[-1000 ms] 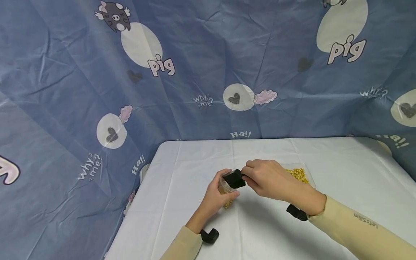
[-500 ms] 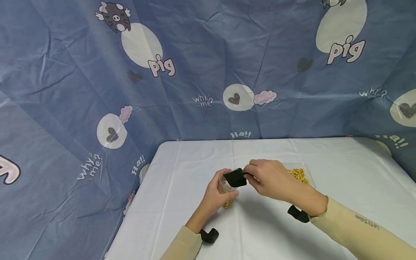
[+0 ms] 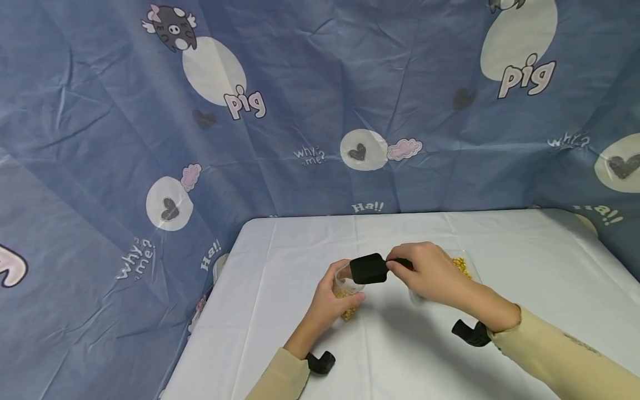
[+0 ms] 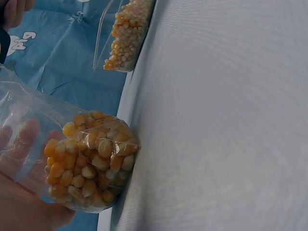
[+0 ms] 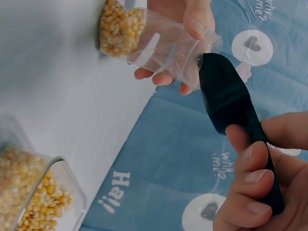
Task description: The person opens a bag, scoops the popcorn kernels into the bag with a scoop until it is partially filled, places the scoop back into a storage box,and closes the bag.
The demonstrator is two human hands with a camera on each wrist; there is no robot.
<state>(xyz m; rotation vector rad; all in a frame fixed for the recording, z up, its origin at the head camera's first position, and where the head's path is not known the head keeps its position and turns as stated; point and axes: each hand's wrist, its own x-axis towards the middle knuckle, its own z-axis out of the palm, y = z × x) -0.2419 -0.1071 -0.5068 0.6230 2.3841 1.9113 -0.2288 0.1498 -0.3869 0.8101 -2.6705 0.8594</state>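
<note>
My left hand (image 3: 334, 297) grips a clear plastic bag (image 5: 166, 45) round its upper part, its mouth held apart. Corn kernels (image 4: 94, 161) fill the bag's bottom, which stands at the white cloth. My right hand (image 3: 425, 269) holds a black scoop (image 3: 369, 269) by the handle, fingers curled round it. The scoop's tip is right at the bag's mouth, and no kernels show in the part of it that faces the right wrist camera. A clear plastic box (image 5: 62, 178) with more corn kernels sits behind my right hand, partly hidden by it in the head view.
White cloth (image 3: 280, 261) covers the table. A blue printed curtain (image 3: 300, 100) hangs behind its far edge. On each wrist sits a black camera mount, seen as the left mount (image 3: 321, 363) and right mount (image 3: 471, 333).
My right hand has drawn the scoop a little to the right, back from inside the bag's mouth to its edge. More of the bag's opening shows. My left hand stays nearly still.
</note>
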